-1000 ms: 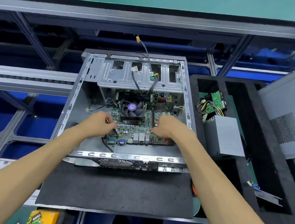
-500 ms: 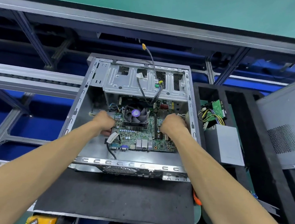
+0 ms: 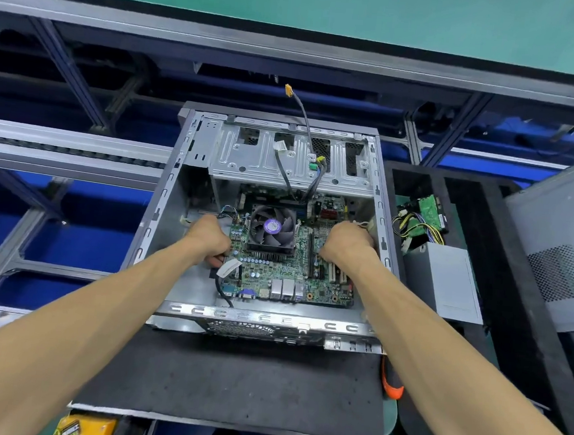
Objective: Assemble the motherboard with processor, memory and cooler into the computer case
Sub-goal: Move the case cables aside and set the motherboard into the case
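The computer case (image 3: 162, 207) is laid open on its side on a black foam mat (image 3: 231, 384) on the bench, and the motherboard (image 3: 284, 272) is seen inside it, lying over the case floor below the metal drive cage (image 3: 283, 158). The cooler (image 3: 272, 228), with its fan and purple hub label, is seated on the upper middle of the board, and upright memory slots are seen just to its right. The left hand (image 3: 207, 235) is placed at the left edge of the motherboard, its fingers curled under and apparently gripping that edge, beside a black cable with a white tag (image 3: 228, 267). The right hand (image 3: 347, 241) is placed at the right part of the board near the case wall; its fingers are curled downward, but what they grip is hidden by the back of the hand. A cable with a yellow connector (image 3: 288, 88) is seen rising above the drive cage. To the right, a grey power supply (image 3: 442, 281) with coloured wires is held in a black foam tray (image 3: 512, 303).
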Tool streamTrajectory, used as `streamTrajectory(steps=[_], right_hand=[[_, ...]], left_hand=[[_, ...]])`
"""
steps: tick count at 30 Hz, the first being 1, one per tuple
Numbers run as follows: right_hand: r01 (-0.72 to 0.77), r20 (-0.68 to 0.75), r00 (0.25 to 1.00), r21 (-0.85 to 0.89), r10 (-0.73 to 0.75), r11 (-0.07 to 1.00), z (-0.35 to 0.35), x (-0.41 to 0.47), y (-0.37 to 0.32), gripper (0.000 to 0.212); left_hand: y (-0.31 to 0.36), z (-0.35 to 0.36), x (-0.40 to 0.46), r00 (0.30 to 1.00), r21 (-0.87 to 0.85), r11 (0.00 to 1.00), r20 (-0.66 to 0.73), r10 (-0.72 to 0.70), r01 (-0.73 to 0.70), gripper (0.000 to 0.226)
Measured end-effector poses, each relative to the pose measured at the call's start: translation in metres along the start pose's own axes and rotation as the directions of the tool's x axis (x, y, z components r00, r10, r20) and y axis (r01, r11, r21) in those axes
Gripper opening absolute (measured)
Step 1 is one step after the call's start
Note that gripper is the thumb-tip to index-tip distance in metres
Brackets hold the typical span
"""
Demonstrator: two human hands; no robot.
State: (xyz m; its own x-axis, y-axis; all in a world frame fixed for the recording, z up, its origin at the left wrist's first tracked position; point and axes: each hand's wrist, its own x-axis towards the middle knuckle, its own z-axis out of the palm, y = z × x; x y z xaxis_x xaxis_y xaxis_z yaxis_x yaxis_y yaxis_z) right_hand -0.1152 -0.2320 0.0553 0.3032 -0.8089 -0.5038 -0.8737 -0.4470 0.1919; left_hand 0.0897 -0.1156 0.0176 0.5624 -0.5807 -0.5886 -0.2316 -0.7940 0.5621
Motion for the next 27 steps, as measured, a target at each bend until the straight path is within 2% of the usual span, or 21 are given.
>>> streamTrajectory(steps=[13, 18, 23, 27], right_hand=[[0.022, -0.002, 1.000, -0.066, -0.022, 0.998, -0.003, -0.006, 0.000, 0.028], [0.055, 0.051, 0.997, -0.115, -0.049, 0.992, 0.000, -0.010, 0.000, 0.012], [0.063, 0.098, 0.994, -0.138, -0.049, 0.988, -0.002, -0.012, 0.000, 0.027], [0.055, 0.119, 0.992, -0.146, -0.038, 0.988, -0.003, -0.014, 0.000, 0.030]], left_hand=[[0.001, -0.002, -0.003, 0.999, 0.029, 0.999, 0.041, -0.017, 0.016, 0.016], [0.001, -0.002, -0.008, 0.997, 0.091, 0.996, 0.073, -0.024, 0.018, 0.002], [0.002, -0.003, -0.011, 0.995, 0.142, 0.990, 0.091, -0.033, 0.020, 0.010], [0.004, -0.003, -0.014, 0.994, 0.157, 0.987, 0.106, -0.040, 0.023, 0.003]])
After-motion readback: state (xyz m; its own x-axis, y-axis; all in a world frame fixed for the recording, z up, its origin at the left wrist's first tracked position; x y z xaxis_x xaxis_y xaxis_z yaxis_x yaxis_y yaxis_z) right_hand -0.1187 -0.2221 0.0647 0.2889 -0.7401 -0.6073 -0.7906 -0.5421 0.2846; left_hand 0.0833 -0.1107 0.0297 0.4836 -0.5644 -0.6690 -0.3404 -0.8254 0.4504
